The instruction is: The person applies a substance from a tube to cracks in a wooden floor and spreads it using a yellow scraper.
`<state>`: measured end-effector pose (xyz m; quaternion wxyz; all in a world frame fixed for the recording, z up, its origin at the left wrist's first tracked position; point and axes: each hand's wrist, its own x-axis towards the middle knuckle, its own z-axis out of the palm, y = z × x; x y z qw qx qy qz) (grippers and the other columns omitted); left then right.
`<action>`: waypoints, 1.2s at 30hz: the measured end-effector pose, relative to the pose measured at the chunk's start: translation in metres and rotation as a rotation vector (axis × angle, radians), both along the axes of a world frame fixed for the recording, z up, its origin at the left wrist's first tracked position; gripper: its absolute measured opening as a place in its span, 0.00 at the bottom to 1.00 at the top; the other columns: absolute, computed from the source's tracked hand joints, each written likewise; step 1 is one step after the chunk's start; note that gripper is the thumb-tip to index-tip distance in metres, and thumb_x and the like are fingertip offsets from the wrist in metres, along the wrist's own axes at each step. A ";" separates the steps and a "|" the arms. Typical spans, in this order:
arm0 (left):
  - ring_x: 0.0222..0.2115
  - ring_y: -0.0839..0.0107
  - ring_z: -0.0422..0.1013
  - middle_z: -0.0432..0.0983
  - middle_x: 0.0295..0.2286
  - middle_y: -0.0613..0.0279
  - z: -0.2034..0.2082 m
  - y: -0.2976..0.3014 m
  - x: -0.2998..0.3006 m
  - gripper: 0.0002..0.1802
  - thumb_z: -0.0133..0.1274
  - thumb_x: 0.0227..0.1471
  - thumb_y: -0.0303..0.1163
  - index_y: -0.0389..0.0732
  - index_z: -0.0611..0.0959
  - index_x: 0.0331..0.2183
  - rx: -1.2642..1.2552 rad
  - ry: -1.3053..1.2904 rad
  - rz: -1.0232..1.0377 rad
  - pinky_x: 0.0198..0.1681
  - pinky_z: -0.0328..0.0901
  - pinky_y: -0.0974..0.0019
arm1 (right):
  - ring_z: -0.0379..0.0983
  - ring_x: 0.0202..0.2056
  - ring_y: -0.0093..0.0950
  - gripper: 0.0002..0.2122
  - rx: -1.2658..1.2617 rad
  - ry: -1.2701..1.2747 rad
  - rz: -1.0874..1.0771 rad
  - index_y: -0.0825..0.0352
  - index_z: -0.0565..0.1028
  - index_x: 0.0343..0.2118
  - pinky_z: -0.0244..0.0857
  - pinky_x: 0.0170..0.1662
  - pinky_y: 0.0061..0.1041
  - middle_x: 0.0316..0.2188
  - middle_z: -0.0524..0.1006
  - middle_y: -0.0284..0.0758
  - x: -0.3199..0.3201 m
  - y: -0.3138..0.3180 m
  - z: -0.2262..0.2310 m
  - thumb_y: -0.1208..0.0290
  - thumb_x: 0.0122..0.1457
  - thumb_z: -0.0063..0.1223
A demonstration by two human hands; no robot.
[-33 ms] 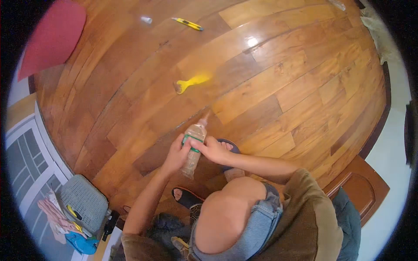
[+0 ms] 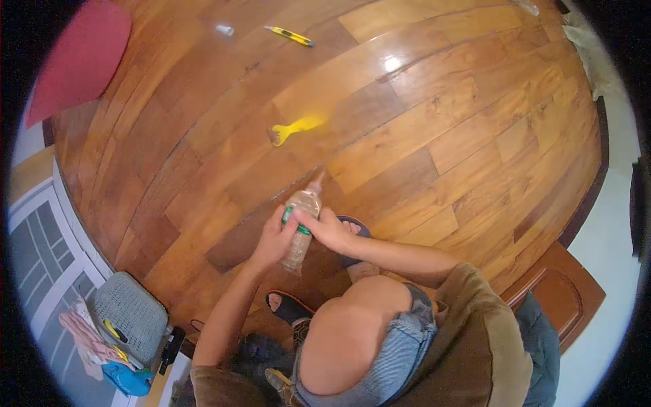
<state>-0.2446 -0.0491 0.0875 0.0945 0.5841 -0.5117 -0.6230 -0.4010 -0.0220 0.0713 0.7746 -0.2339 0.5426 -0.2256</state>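
One clear bottle (image 2: pixel 306 201), gripped between your left hand (image 2: pixel 272 239) and right hand (image 2: pixel 331 230)
You hold it just below the frame's centre, both hands closed around its sides, the right lying partly across its green label (image 2: pixel 304 230); its pointed nozzle (image 2: pixel 315 185) tilts toward the upper right; beyond it, on the wooden floor (image 2: pixel 434 129), lies a yellow flat tool (image 2: pixel 295 128), blurred at its right end; a yellow utility knife (image 2: pixel 290 36) lies at the top, left of centre.
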 end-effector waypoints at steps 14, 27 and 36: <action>0.27 0.64 0.67 0.70 0.24 0.52 -0.051 -0.018 -0.023 0.16 0.41 0.52 0.40 0.35 0.71 0.32 0.000 -0.018 -0.098 0.32 0.61 0.64 | 0.55 0.10 0.15 0.14 0.177 -0.082 -0.567 0.62 0.66 0.32 0.43 0.08 0.15 0.17 0.66 0.26 0.015 -0.013 -0.049 0.55 0.56 0.42; 0.23 0.74 0.65 0.72 0.22 0.59 -0.063 -0.021 -0.023 0.16 0.43 0.52 0.38 0.32 0.74 0.31 0.103 -0.081 -0.034 0.28 0.61 0.68 | 0.57 0.11 0.15 0.14 0.284 -0.115 -0.518 0.63 0.66 0.33 0.44 0.09 0.15 0.17 0.66 0.27 0.012 -0.014 -0.053 0.56 0.55 0.43; 0.21 0.60 0.68 0.71 0.20 0.48 -0.060 -0.028 -0.025 0.18 0.42 0.49 0.38 0.30 0.73 0.24 0.113 -0.119 -0.064 0.26 0.60 0.61 | 0.59 0.12 0.16 0.12 0.237 -0.100 -0.501 0.64 0.67 0.30 0.46 0.09 0.15 0.16 0.67 0.27 0.010 -0.015 -0.050 0.58 0.55 0.44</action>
